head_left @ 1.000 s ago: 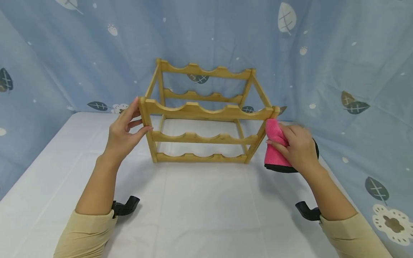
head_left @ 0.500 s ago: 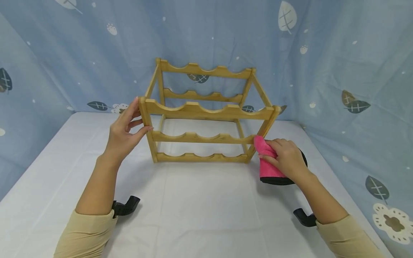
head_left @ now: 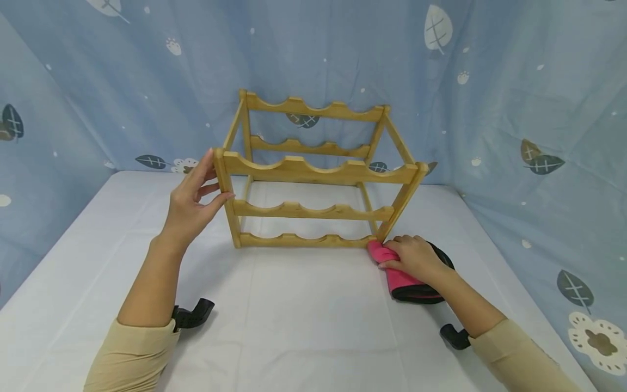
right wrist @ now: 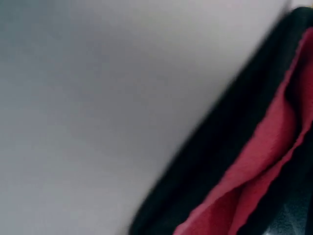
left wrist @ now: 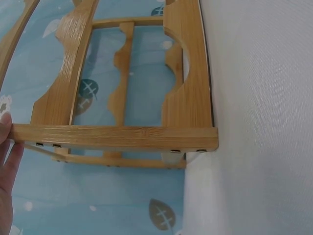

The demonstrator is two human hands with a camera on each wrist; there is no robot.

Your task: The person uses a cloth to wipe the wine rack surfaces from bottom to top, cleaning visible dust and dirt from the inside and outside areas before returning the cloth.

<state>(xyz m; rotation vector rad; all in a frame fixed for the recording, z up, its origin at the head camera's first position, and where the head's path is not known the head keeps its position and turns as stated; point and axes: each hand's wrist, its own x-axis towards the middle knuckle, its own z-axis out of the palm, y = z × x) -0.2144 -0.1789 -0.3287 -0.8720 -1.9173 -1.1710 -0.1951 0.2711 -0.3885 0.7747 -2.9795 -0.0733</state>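
A wooden wine rack [head_left: 318, 172] with scalloped rails stands upright on the white-covered table, in the middle of the head view. My left hand [head_left: 188, 209] pinches its front left post, thumb in front and fingers behind. The left wrist view shows that post [left wrist: 117, 137] up close, with part of the hand at the left edge. At the foot of the front right post, my right hand [head_left: 416, 258] grips a folded pink cloth [head_left: 403, 279] with black edging. The cloth touches the bottom corner of the rack. Only the cloth's folds [right wrist: 264, 147] show in the right wrist view.
Behind the rack and along the right hangs a blue curtain [head_left: 499, 109] with leaf prints. The white tablecloth [head_left: 303, 316] spreads in front of the rack. A black wrist mount [head_left: 193, 314] sticks out beside the left forearm, with another mount [head_left: 454, 336] by the right.
My right hand has slid the pink cloth down the front right post, from near its top to its foot. The left hand keeps its hold and the rack stays in place.
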